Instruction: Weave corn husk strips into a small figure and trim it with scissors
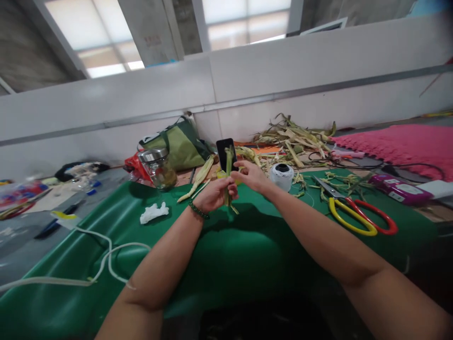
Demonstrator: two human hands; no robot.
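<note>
In the middle of the head view, my left hand point(215, 194), with a green bead bracelet at the wrist, is closed around a small upright bundle of corn husk point(229, 161). A cut end of the bundle sticks out below the fingers. My right hand point(252, 175) is at the bundle from the right, its fingers curled and thumb close to the left fingertips. What lies between those fingers is too small to make out. Behind the bundle stands a black phone point(222, 147). A white thread spool point(281, 176) sits just right of my right hand.
Scissors point(348, 208) with yellow and red handles lie open on the green mat point(247, 269). Crumpled white tissue point(154, 213), a glass jar point(157, 169), a green bag point(182, 146) and a white cord point(106, 255) are leftward. Dried husks point(297, 134) pile up behind; a purple device point(399, 189) lies right.
</note>
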